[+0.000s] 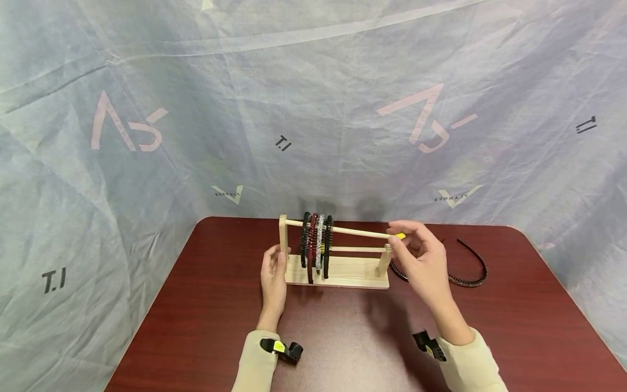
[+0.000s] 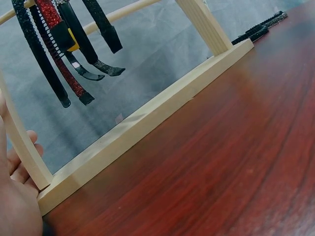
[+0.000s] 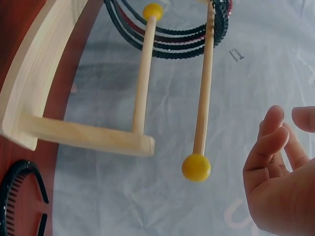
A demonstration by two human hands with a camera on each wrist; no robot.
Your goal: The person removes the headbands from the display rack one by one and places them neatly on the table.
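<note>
A pale wooden headband rack (image 1: 360,274) stands on the table, two rods running between its uprights. Several headbands hang near the left end of the upper rod (image 1: 364,233): black ones, a dark red glittery one (image 1: 311,261) and a silver one (image 1: 320,245). My left hand (image 1: 273,283) grips the left upright, some fingers behind it in the left wrist view. At the upper rod's free right end sits a yellow ball (image 3: 196,167). My right hand (image 3: 280,179) is beside that ball, apart from it in the right wrist view, with fingers loosely bent and nothing between them.
On the dark red table (image 1: 210,316), black headbands (image 1: 470,283) lie to the right of the rack, partly behind my right hand. A second yellow ball (image 3: 153,11) caps the lower rod's left end. Grey printed sheeting (image 1: 333,109) hangs behind the table.
</note>
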